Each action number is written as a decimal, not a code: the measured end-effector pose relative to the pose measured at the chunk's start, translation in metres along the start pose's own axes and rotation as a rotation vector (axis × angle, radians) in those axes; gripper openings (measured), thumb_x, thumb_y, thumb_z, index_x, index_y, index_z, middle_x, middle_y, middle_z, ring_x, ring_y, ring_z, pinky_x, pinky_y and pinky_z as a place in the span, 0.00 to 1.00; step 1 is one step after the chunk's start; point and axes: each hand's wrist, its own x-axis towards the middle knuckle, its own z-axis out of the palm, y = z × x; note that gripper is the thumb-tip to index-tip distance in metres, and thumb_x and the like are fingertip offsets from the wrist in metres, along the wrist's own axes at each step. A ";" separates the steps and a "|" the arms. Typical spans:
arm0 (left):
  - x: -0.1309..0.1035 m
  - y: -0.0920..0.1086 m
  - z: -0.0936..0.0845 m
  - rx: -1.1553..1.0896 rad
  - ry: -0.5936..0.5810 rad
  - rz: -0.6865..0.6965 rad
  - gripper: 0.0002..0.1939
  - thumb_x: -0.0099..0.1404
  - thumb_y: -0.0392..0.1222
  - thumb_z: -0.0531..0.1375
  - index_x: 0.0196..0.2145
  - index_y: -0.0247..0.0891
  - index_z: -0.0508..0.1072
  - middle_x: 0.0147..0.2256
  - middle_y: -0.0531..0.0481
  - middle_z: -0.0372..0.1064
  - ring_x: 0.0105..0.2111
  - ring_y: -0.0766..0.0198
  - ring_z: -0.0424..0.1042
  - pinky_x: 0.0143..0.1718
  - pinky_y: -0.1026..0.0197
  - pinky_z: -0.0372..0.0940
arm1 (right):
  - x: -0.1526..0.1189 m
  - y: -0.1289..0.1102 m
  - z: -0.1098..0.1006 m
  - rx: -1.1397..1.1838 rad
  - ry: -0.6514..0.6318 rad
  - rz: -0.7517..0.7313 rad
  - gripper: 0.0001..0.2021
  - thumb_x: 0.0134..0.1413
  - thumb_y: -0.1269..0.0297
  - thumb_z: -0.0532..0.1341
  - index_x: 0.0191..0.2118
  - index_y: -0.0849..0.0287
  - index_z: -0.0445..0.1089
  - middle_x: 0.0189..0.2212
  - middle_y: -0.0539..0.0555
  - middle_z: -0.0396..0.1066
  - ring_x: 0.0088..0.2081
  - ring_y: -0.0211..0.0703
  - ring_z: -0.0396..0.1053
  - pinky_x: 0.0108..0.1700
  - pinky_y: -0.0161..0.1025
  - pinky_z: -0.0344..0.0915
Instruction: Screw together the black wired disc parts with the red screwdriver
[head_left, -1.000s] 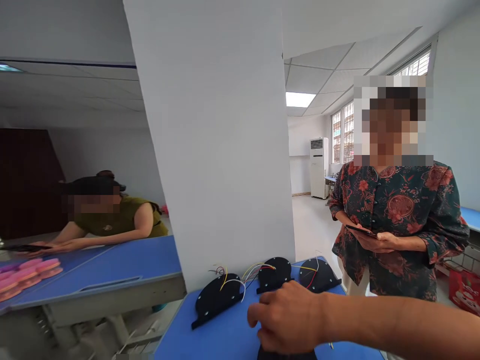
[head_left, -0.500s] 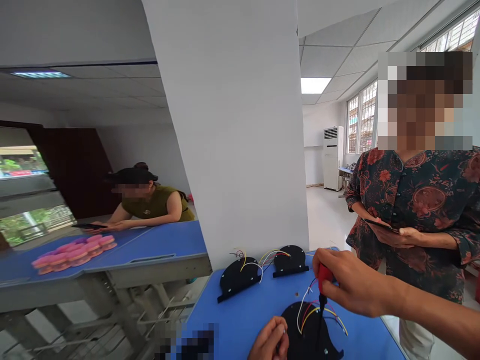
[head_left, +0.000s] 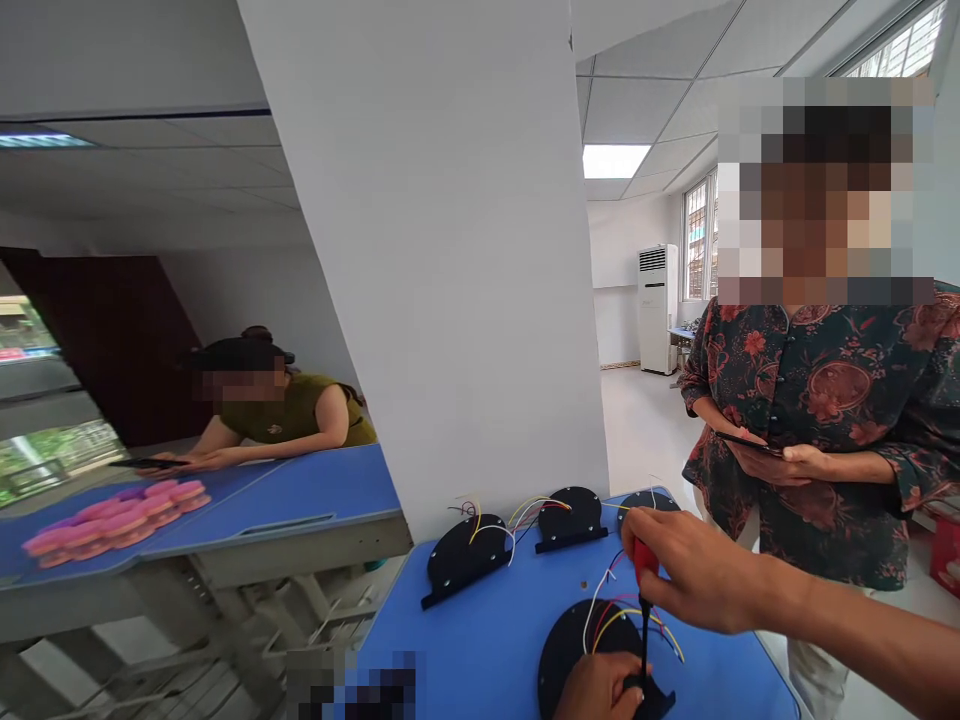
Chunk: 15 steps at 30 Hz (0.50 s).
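Observation:
My right hand (head_left: 679, 565) is wrapped round the red handle of a screwdriver (head_left: 646, 580), whose dark shaft points down at a black rounded plate (head_left: 559, 640). Close to the screwdriver's tip, my left hand (head_left: 596, 688) rests over the plate's lower part with its fingers pinched together. Whatever those fingers hold is hidden or too small to name. White, red and yellow wires (head_left: 600, 610) rise from the plate in loops. The plate lies on a blue table (head_left: 472, 645), and the bottom of the frame cuts off part of my left hand.
Behind stand two more black rounded units with wires, a left one (head_left: 469, 555) and a middle one (head_left: 571, 515); another (head_left: 637, 500) is partly behind my right hand. A white pillar (head_left: 450, 300) adjoins the table. One person stands at right; another leans on a table with pink objects (head_left: 120, 520).
My left hand has moved right, from the plate's left edge to beside the screwdriver's tip. The right hand still grips the screwdriver. The view has shifted slightly to the right.

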 end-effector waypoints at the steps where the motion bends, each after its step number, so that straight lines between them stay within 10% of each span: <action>1: 0.000 0.000 0.000 0.056 -0.014 0.005 0.19 0.57 0.29 0.55 0.42 0.35 0.82 0.17 0.59 0.57 0.20 0.69 0.53 0.28 0.64 0.49 | 0.000 0.000 0.000 -0.003 0.001 -0.001 0.10 0.51 0.76 0.56 0.37 0.55 0.57 0.34 0.51 0.67 0.32 0.44 0.63 0.34 0.39 0.57; 5: 0.001 -0.004 0.000 0.156 -0.035 0.052 0.19 0.60 0.31 0.54 0.43 0.33 0.82 0.34 0.45 0.80 0.29 0.62 0.70 0.34 0.64 0.60 | -0.001 -0.003 0.000 -0.013 0.000 -0.002 0.10 0.51 0.77 0.56 0.36 0.55 0.58 0.35 0.52 0.68 0.33 0.45 0.65 0.36 0.39 0.59; 15: -0.004 0.007 -0.008 0.187 -0.097 0.076 0.21 0.61 0.32 0.51 0.44 0.36 0.81 0.45 0.43 0.79 0.45 0.53 0.78 0.49 0.58 0.67 | 0.000 -0.020 -0.001 -0.336 -0.116 0.084 0.04 0.56 0.69 0.59 0.38 0.59 0.64 0.33 0.54 0.73 0.29 0.47 0.70 0.27 0.40 0.51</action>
